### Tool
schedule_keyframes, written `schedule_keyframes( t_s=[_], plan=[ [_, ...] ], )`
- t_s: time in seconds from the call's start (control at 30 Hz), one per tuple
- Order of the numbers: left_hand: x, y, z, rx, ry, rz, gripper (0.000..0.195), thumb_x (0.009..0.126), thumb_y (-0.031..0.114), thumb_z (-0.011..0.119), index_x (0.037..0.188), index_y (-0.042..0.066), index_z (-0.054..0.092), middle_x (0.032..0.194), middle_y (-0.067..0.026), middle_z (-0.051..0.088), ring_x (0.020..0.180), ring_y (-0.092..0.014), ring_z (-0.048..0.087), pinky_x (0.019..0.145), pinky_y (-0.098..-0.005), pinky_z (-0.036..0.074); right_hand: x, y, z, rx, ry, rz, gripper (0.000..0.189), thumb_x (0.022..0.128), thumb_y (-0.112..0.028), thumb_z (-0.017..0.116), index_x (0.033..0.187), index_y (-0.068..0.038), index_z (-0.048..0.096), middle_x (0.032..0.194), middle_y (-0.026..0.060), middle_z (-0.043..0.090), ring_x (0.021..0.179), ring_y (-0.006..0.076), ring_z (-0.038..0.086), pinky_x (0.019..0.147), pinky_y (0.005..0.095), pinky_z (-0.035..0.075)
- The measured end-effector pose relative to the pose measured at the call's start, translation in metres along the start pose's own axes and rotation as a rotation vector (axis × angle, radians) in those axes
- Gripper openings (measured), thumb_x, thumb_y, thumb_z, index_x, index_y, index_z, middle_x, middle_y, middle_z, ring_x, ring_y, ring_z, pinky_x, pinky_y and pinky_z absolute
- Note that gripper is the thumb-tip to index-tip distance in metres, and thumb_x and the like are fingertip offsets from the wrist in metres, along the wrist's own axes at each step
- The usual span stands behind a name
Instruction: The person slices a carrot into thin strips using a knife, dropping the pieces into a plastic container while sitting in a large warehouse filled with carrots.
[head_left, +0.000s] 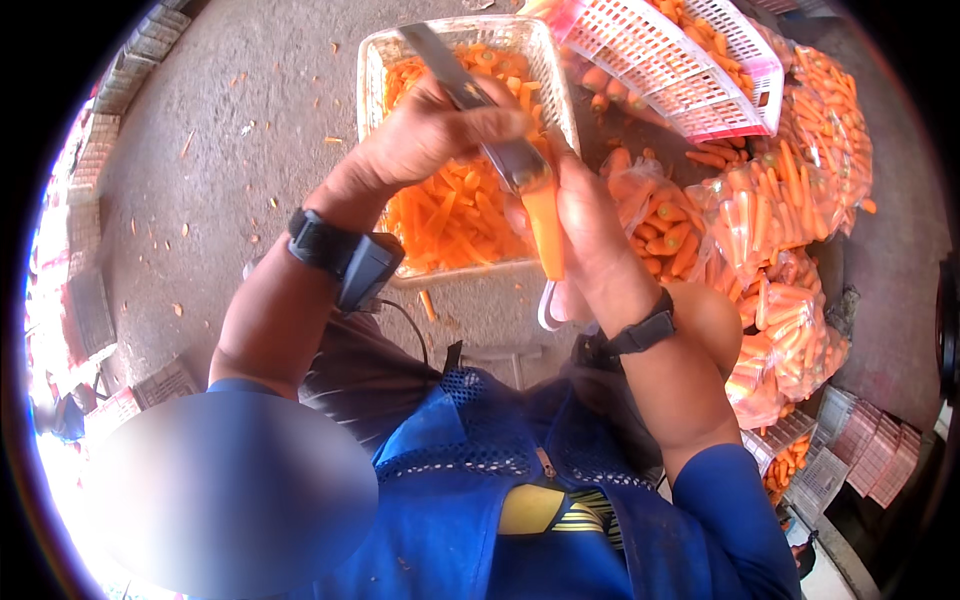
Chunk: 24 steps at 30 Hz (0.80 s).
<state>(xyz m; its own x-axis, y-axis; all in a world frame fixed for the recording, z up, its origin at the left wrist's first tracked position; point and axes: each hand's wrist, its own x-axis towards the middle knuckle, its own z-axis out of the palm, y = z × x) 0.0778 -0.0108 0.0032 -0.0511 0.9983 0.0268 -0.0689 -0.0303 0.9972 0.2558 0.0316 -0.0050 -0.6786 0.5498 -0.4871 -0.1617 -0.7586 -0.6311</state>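
My left hand (435, 127) grips the middle of a long, flat, knife-like metal tool (435, 56), its thumb across the upper face. The tool slants down to the right, and its lower end meets a peeled orange carrot (543, 225). That carrot is in my right hand (581, 199), narrow end toward my body; the fingers hide part of it. Both hands are above a white plastic basket (412, 279) heaped with orange carrot shavings (450, 217), some pieces longer and thicker than others. Slight blur covers the fingers and the tool.
A tilted pink-and-white crate (675, 82) holds carrots at upper right. Clear bags of carrots (757, 217) pile up along my right side. Stacked crates (862, 442) stand at lower right, others (94, 180) at far left. Scraps dot the concrete floor (225, 142).
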Motion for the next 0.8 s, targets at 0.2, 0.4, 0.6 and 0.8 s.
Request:
schedule_keyframes(
  t_s=[0.2,0.4,0.6,0.8],
  plan=[
    [0.007,-0.009,-0.006,0.072,0.019,0.069,0.013,0.090,0.017,0.068,0.091,0.005,0.067,0.068,0.0031,0.058,0.054,-0.004,0.048,0.049,-0.0194,0.037,0.006,0.004,-0.008,-0.046,-0.037,-0.003,0.040,0.101,-0.043,0.036,0.118,-0.012,0.053,0.081,0.0032,0.057,0.053,0.0124,0.049,0.044,0.0236,0.038],
    [0.011,-0.022,-0.001,0.079,0.243,0.360,0.009,0.090,0.011,0.067,0.088,0.003,0.068,0.065,0.0013,0.061,0.053,-0.005,0.050,0.048,-0.0216,0.040,0.009,0.001,-0.014,-0.016,-0.001,0.019,0.040,0.099,-0.047,0.042,0.106,-0.010,0.056,0.081,0.0069,0.057,0.055,0.0153,0.049,0.046,0.0252,0.038],
    [0.001,-0.001,-0.046,0.166,0.306,0.063,0.018,0.091,0.024,0.066,0.092,0.006,0.068,0.070,-0.0022,0.064,0.051,-0.004,0.047,0.046,-0.0192,0.035,0.001,-0.005,-0.010,0.069,0.045,0.023,0.041,0.098,-0.049,0.045,0.098,-0.009,0.057,0.080,0.0069,0.057,0.055,0.0157,0.050,0.046,0.0251,0.039],
    [-0.009,0.006,0.006,-0.010,0.030,-0.067,0.017,0.089,0.023,0.068,0.087,0.006,0.068,0.067,-0.0005,0.063,0.049,-0.004,0.048,0.045,-0.0186,0.036,0.004,-0.003,-0.012,-0.019,-0.157,-0.035,0.044,0.099,-0.051,0.041,0.105,-0.009,0.052,0.081,0.0046,0.055,0.061,0.0139,0.051,0.051,0.0257,0.042]
  ],
)
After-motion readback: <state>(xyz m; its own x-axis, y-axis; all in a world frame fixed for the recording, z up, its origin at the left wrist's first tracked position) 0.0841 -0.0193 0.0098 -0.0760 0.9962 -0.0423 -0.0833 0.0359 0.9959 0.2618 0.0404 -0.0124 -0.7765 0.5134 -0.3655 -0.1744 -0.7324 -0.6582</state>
